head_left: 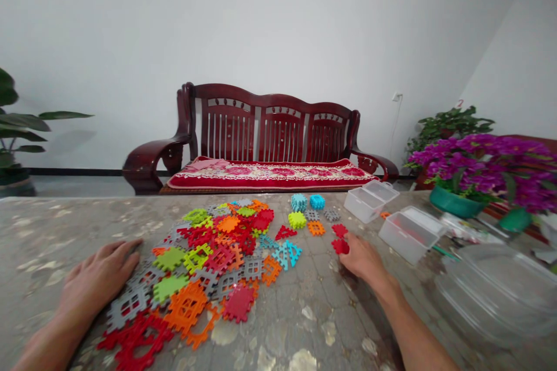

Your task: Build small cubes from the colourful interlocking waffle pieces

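A heap of flat, notched plastic building tiles, among them a lime tile (169, 259), an orange tile (186, 306) and a grey tile (128, 307), spreads over the table. My left hand (98, 272) lies at the heap's left edge, fingers stretched out, gripping nothing. Right of the heap, my right hand (361, 256) has its fingertips closed on a red tile (340, 246) at table level. Just behind it is another red tile (339, 231). Close by are sorted groups: a lime stack (297, 220), an orange stack (315, 228), a teal stack (299, 203) and a blue stack (317, 202).
Two clear plastic boxes, a farther box (363, 206) and a nearer box (407, 237), stand right of my right hand. Large clear containers (500, 295) sit at the right, below purple flowers (483, 165) in a green pot. A wooden bench (278, 127) is beyond the table.
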`<state>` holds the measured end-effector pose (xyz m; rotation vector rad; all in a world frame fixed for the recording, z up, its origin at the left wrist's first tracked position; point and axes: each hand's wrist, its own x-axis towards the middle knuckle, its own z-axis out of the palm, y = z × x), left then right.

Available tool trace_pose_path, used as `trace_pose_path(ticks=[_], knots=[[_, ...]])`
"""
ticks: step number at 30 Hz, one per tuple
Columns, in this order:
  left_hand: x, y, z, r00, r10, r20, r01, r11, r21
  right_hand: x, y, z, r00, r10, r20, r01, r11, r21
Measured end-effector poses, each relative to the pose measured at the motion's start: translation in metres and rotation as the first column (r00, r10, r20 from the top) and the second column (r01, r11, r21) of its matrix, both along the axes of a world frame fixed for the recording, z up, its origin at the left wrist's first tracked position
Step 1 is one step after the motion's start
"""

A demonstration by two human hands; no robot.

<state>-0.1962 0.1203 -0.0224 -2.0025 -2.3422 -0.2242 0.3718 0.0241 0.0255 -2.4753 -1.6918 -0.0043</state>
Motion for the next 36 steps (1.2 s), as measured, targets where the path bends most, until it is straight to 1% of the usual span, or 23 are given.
trace_pose_path(ticks=[3, 5, 8, 10, 14, 19, 25, 31, 36], knots=[[-0.002, 0.001, -0.002, 1.0, -0.004, 0.008, 0.004, 1.0, 0.013, 0.014, 0.005, -0.002, 0.984, 0.008, -0.176, 0.005, 0.997, 0.075], [-0.002, 0.001, -0.003, 1.0, -0.009, 0.014, 0.009, 1.0, 0.023, 0.027, 0.013, -0.004, 0.965, 0.001, -0.262, 0.04, 0.988, 0.15], [-0.001, 0.001, -0.002, 1.0, -0.006, 0.015, 0.006, 1.0, 0.029, 0.041, 0.028, -0.009, 0.956, -0.012, -0.292, 0.092, 0.961, 0.26], [0.0, 0.0, -0.001, 1.0, -0.003, 0.01, 0.003, 1.0, 0.024, 0.044, 0.038, -0.012, 0.961, -0.008, -0.276, 0.091, 0.953, 0.29], [0.0, 0.0, 0.0, 1.0, 0.001, -0.002, -0.001, 1.0, 0.007, 0.042, 0.048, -0.018, 0.98, 0.001, -0.198, 0.056, 0.957, 0.285], [-0.004, 0.001, -0.004, 1.0, -0.009, 0.007, 0.009, 0.999, 0.033, 0.04, 0.048, -0.02, 0.994, -0.006, -0.11, 0.031, 0.973, 0.228], [-0.005, 0.001, -0.006, 1.0, -0.016, 0.012, 0.015, 0.998, 0.064, 0.043, 0.048, -0.021, 0.997, 0.027, -0.069, -0.013, 0.979, 0.204], [-0.004, 0.0, -0.003, 1.0, -0.007, 0.019, 0.006, 1.0, 0.024, 0.045, 0.048, -0.023, 0.998, 0.026, -0.052, -0.016, 0.981, 0.192], [-0.003, -0.001, -0.002, 1.0, -0.009, 0.021, 0.008, 1.0, 0.023, 0.044, 0.046, -0.022, 0.997, 0.045, -0.069, -0.029, 0.977, 0.213]])
